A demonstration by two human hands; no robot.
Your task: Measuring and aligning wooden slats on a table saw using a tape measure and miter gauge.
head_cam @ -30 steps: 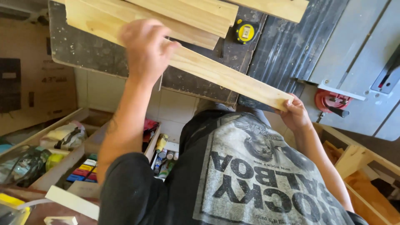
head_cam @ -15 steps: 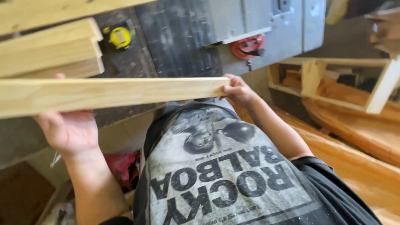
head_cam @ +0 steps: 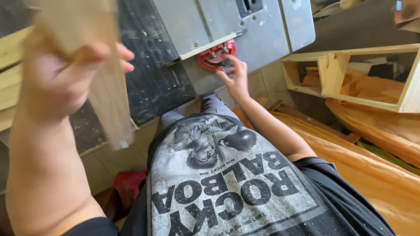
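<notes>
The left hand (head_cam: 65,74) is clamped around a pale wood strip (head_cam: 105,91), now swung upright and blurred, where half a second ago both hands held it level. The right hand (head_cam: 236,78) has let go; its fingers spread toward the red knob (head_cam: 214,54) under the grey saw table (head_cam: 245,30) (a cut seems near). No packages or signs show now.

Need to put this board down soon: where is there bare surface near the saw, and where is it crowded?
Free: the grey saw table top above the red knob, and the dark bench strip between the board in the left hand and the saw. Crowded: the right hand at the knob, the wooden frame and planks at right.
</notes>
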